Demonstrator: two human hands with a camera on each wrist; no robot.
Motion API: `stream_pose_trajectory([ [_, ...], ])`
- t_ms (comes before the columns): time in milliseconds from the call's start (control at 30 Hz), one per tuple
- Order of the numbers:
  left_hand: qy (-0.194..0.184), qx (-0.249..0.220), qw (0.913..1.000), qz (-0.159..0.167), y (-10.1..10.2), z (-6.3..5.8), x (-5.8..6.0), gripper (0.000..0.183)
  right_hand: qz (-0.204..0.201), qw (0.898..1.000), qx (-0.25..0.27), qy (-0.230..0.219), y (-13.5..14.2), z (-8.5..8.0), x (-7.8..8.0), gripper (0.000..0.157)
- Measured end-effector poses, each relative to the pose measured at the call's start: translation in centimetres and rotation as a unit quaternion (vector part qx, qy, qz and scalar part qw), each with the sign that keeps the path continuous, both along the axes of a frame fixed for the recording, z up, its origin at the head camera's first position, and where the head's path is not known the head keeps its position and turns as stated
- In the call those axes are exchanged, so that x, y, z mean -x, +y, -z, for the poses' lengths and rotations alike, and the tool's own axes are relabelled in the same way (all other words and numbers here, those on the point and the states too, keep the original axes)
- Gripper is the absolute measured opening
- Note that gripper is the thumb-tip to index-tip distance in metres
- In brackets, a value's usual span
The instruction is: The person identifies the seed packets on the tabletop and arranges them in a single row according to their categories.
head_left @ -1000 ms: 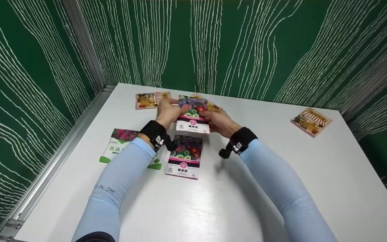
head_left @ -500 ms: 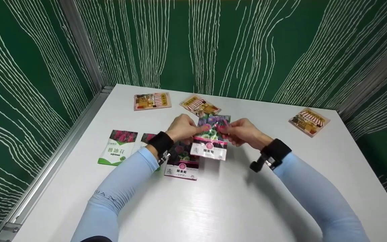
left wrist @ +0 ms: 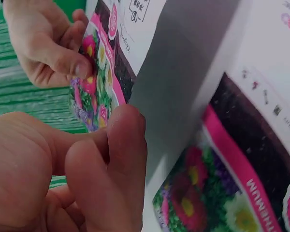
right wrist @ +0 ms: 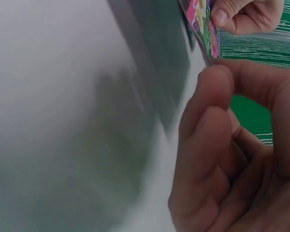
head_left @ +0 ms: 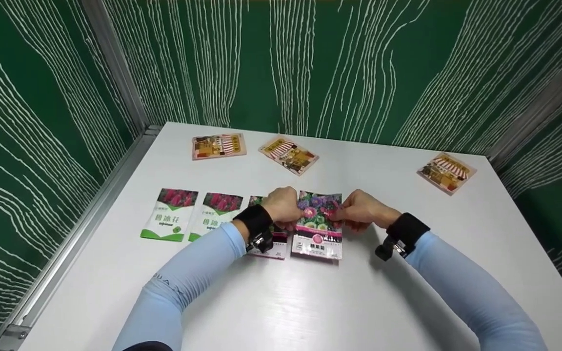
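Note:
Both hands pinch one seed packet [head_left: 317, 229] with a flower picture, a pink band and a white lower part. My left hand [head_left: 282, 207] grips its left edge, and my right hand [head_left: 361, 210] its right edge. In the left wrist view the packet [left wrist: 104, 72] tilts, its lower end close over the table, with the left fingers [left wrist: 123, 140] curled at its edge. A matching seed packet [head_left: 276, 251] lies just left, partly hidden under the left hand and wrist strap. In the right wrist view the right thumb and fingers [right wrist: 215, 87] pinch the packet's edge.
Two white and green seed packets, one at the left [head_left: 169, 214] and one beside it [head_left: 215, 212], lie in the same row. Along the back are three tan packets with striped awnings [head_left: 219, 146], one far right [head_left: 447, 173]. Green walls enclose the white table [head_left: 281, 302].
Both hands have brought the flower packet from the table's back middle toward the front and right, lowering it beside the matching packet. The tan packet behind it and the second green one show more now.

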State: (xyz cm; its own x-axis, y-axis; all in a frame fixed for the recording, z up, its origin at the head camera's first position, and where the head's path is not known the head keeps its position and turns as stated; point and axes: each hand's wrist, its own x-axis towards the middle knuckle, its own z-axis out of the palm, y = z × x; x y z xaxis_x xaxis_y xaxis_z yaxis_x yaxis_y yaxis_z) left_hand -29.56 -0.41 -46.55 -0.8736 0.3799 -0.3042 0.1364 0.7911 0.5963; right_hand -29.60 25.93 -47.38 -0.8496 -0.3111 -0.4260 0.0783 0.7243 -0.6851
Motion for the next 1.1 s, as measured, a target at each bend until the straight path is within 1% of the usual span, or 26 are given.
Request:
stream_pose_trajectory([
  [100,0.009,0.037,0.9992,0.015,0.4,0.8,0.2,0.043,-0.012,1.0,-0.015,-0.004,-0.1,0.6,-0.1,0.035],
  [133,0.022,0.046,0.9985,0.022,0.6,1.7,0.6,0.041,-0.016,1.0,-0.022,-0.003,-0.2,0.8,-0.1,0.035],
  [167,0.03,0.056,0.9975,0.033,0.7,2.3,1.0,0.04,-0.018,0.999,-0.028,-0.003,-0.2,1.0,-0.2,0.035],
  [233,0.056,0.069,0.9949,0.046,0.9,4.3,2.1,0.035,-0.023,0.999,-0.044,0.001,-0.3,1.3,-0.2,0.036],
  [333,0.099,0.089,0.9892,0.062,1.0,7.2,3.7,0.037,-0.029,0.998,-0.063,0.006,-0.5,1.5,-0.2,0.035],
  [367,0.107,0.094,0.9878,0.064,1.0,7.6,4.0,0.039,-0.03,0.997,-0.066,0.007,-0.6,1.5,-0.2,0.035],
  [400,0.121,0.098,0.9857,0.064,1.0,8.4,4.3,0.041,-0.03,0.997,-0.071,0.009,-0.6,1.5,-0.2,0.035],
  [433,0.123,0.101,0.985,0.066,1.0,8.6,4.5,0.044,-0.031,0.997,-0.073,0.009,-0.7,1.5,-0.2,0.035],
  [467,0.133,0.107,0.9831,0.066,1.0,9.0,4.6,0.046,-0.029,0.997,-0.074,0.011,-0.7,1.4,-0.2,0.035],
  [533,0.14,0.111,0.9816,0.067,0.9,9.5,4.8,0.049,-0.027,0.996,-0.079,0.013,-0.8,1.4,-0.3,0.035],
  [633,0.133,0.111,0.9824,0.068,1.0,9.8,4.8,0.05,-0.028,0.996,-0.083,0.014,-0.8,1.4,-0.4,0.036],
  [700,0.131,0.113,0.9825,0.068,1.0,9.7,4.7,0.051,-0.031,0.996,-0.087,0.015,-0.8,1.4,-0.5,0.038],
  [833,0.137,0.115,0.9823,0.057,1.1,9.7,4.5,0.053,-0.035,0.995,-0.096,0.017,-1.0,1.4,-0.6,0.042],
  [1000,0.143,0.119,0.9813,0.048,1.1,9.8,4.5,0.051,-0.038,0.991,-0.125,0.038,-1.3,1.1,-0.4,0.041],
  [1100,0.143,0.123,0.9809,0.047,1.2,9.6,4.6,0.05,-0.055,0.987,-0.141,0.06,-1.7,0.9,-0.2,0.038],
])
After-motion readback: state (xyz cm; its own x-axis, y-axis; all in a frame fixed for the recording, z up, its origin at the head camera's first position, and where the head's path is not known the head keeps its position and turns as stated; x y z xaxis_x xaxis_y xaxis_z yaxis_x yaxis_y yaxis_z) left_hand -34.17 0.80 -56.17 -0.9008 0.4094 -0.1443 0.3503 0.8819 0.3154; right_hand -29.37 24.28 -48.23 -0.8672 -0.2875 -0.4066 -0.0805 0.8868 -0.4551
